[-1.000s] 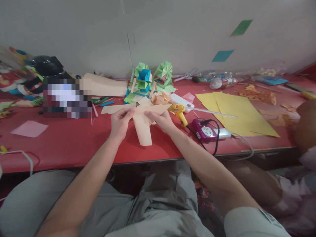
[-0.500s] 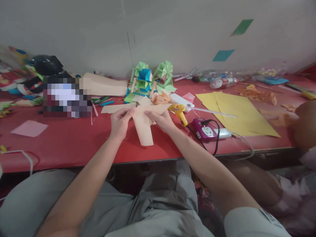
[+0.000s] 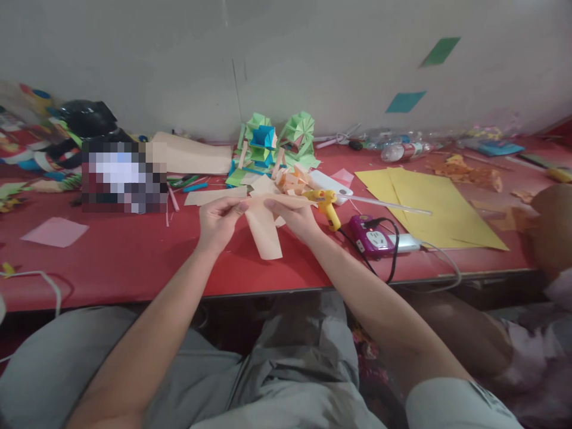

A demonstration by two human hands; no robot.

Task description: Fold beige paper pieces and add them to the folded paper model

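Between my hands is a piece of beige paper (image 3: 264,232), with one strip hanging down toward the table edge and another part stretching right. My left hand (image 3: 220,221) pinches its upper left end between thumb and fingers. My right hand (image 3: 295,217) grips the right part, thumb on top and fingers hidden beneath. Just beyond the paper lie crumpled orange paper scraps (image 3: 292,179) and a flat beige strip (image 3: 213,196). A yellow glue gun (image 3: 328,210) rests on the table close to my right hand.
Green and blue folded paper pieces (image 3: 263,143) stand at the back. To the right are a purple power socket (image 3: 370,236) with cables, yellow sheets (image 3: 440,208) and a plastic bottle (image 3: 404,150). A pink paper square (image 3: 55,232) lies left. Another person's arm shows at far right.
The beige paper has tilted, so its right part now appears thinner and more edge-on. Its hanging strip has swung slightly right. Both hands keep their hold.
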